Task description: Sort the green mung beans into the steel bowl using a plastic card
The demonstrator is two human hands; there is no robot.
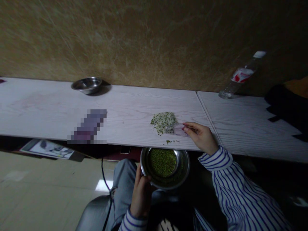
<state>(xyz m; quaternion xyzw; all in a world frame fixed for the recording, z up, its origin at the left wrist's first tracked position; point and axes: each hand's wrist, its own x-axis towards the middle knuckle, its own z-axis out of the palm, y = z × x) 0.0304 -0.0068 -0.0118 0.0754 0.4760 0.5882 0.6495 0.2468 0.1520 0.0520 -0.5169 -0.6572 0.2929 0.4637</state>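
Note:
My left hand (141, 194) grips the near left rim of a steel bowl (184, 170), holding it just below the table's front edge. Green mung beans (162, 162) lie in that bowl. With bent fingers, my right hand (203, 137) pinches a thin, see-through purplish sheet (180, 129), perhaps plastic or a note. Its far end touches a pile of mixed white grains and mung beans (164, 120) on the table. A few loose beans (168, 141) sit between the pile and the table edge.
On the narrow white wood-grain table (130, 109), an upright plastic bottle (242, 75) and a second steel bowl (88, 86) stand by the wall. A pixelated patch (90, 126) covers something at left. Dark cloth (286, 99) lies far right. A black cable (103, 170) hangs below.

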